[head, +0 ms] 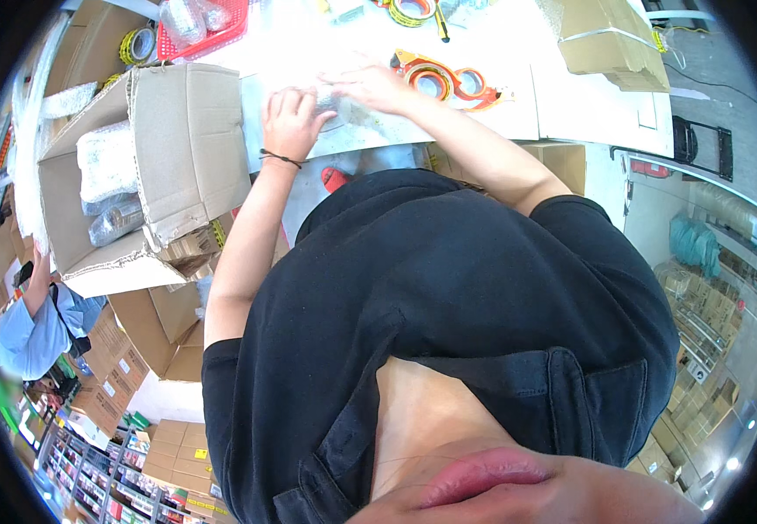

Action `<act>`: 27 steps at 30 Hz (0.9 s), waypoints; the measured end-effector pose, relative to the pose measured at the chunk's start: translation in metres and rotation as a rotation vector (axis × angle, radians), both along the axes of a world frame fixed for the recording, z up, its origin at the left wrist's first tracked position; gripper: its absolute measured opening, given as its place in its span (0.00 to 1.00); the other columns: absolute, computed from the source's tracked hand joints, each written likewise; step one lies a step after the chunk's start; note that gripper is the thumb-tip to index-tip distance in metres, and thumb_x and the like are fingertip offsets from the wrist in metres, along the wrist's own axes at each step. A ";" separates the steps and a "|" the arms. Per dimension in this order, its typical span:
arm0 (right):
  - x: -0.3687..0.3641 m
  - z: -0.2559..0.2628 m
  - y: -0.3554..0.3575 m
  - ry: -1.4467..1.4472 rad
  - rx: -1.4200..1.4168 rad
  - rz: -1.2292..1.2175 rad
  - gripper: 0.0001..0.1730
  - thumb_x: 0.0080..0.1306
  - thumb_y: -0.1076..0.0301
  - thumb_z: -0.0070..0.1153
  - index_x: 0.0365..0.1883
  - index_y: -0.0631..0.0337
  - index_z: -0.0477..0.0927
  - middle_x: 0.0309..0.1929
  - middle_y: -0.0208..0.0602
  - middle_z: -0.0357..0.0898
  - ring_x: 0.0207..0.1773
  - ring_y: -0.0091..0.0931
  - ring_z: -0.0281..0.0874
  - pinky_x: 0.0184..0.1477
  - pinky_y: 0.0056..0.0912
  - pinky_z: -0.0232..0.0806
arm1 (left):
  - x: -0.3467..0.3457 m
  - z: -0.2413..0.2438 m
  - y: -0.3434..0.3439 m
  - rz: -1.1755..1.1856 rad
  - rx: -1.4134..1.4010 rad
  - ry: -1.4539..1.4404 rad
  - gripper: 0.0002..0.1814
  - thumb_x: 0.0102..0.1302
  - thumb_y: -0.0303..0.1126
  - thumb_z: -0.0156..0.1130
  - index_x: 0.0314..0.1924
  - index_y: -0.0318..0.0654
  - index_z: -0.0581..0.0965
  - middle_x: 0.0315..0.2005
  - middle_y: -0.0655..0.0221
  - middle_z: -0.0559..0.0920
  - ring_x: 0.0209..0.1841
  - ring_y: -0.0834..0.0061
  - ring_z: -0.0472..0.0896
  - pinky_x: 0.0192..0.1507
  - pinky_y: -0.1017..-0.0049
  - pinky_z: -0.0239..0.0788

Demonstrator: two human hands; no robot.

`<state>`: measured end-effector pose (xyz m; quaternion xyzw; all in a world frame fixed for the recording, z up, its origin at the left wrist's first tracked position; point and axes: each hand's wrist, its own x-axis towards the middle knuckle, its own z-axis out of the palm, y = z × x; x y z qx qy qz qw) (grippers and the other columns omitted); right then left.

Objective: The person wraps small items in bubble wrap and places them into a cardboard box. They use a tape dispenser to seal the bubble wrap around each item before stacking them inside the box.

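On the white table, a small clear bubble-wrapped item (pixel 328 102) lies between my hands; glare and blur hide its details. My left hand (pixel 292 121) is on its left side, fingers curled over it and thumb reaching across the front. From the right comes my right hand (pixel 373 89), its blurred fingers stretched out flat over the far side of the item. Just right of that hand lie orange tape dispensers (pixel 428 77) with tape rolls. Close by my left arm stands an open cardboard box (pixel 188 144) holding bubble-wrapped packages (pixel 107 162).
A red plastic basket (pixel 221 36) with wrapped items stands at the back left. Farther back are a yellow tape roll (pixel 411 12) and a cutter (pixel 443 26). A strapped cardboard carton (pixel 608 42) sits at the right. Another person (pixel 38 327) is at far left.
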<state>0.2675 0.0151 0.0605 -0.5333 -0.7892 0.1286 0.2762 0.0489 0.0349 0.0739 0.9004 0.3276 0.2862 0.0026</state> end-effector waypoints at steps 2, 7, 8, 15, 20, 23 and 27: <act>0.047 0.007 0.004 -0.236 -0.257 -0.153 0.18 0.62 0.55 0.62 0.45 0.55 0.83 0.49 0.44 0.82 0.57 0.38 0.78 0.58 0.40 0.70 | 0.006 -0.005 -0.002 0.006 -0.015 -0.047 0.24 0.54 0.48 0.72 0.46 0.42 0.81 0.39 0.66 0.79 0.47 0.63 0.76 0.54 0.60 0.63; 0.129 -0.025 -0.021 -0.560 -0.677 -0.441 0.28 0.56 0.60 0.66 0.52 0.63 0.74 0.42 0.53 0.83 0.48 0.43 0.82 0.49 0.45 0.72 | 0.020 -0.013 -0.012 0.156 -0.010 -0.147 0.21 0.52 0.48 0.74 0.43 0.46 0.82 0.38 0.70 0.79 0.45 0.67 0.75 0.54 0.61 0.61; 0.135 -0.036 -0.021 -0.603 -0.658 -0.351 0.31 0.55 0.60 0.66 0.54 0.64 0.72 0.42 0.55 0.82 0.48 0.43 0.82 0.48 0.45 0.73 | 0.021 -0.018 -0.016 0.172 -0.009 -0.195 0.21 0.51 0.48 0.75 0.42 0.47 0.82 0.37 0.70 0.78 0.45 0.67 0.75 0.53 0.62 0.61; 0.097 0.062 0.009 0.077 -0.874 -0.511 0.34 0.56 0.62 0.62 0.63 0.53 0.70 0.39 0.37 0.80 0.42 0.33 0.80 0.44 0.37 0.72 | 0.031 -0.033 -0.027 0.294 0.016 -0.373 0.23 0.47 0.50 0.77 0.42 0.51 0.83 0.35 0.73 0.75 0.43 0.66 0.72 0.49 0.64 0.59; -0.014 0.139 0.129 -0.463 -0.509 0.187 0.41 0.53 0.27 0.55 0.31 0.64 0.87 0.33 0.54 0.84 0.34 0.45 0.82 0.41 0.41 0.74 | 0.034 -0.037 -0.029 0.348 0.015 -0.401 0.24 0.47 0.49 0.77 0.44 0.53 0.83 0.36 0.73 0.74 0.44 0.67 0.71 0.49 0.63 0.59; -0.100 0.178 0.145 -0.886 -0.875 0.095 0.37 0.53 0.32 0.60 0.33 0.64 0.87 0.35 0.48 0.85 0.35 0.41 0.82 0.42 0.42 0.73 | 0.043 -0.034 -0.031 0.341 -0.013 -0.443 0.24 0.47 0.49 0.77 0.44 0.51 0.83 0.35 0.72 0.74 0.43 0.67 0.71 0.50 0.62 0.59; -0.098 0.182 0.145 -0.918 -1.143 0.068 0.39 0.56 0.31 0.57 0.36 0.65 0.86 0.40 0.48 0.85 0.39 0.40 0.83 0.44 0.41 0.74 | 0.040 -0.039 -0.025 0.373 -0.039 -0.462 0.23 0.47 0.48 0.78 0.41 0.48 0.83 0.34 0.70 0.75 0.41 0.65 0.72 0.48 0.63 0.61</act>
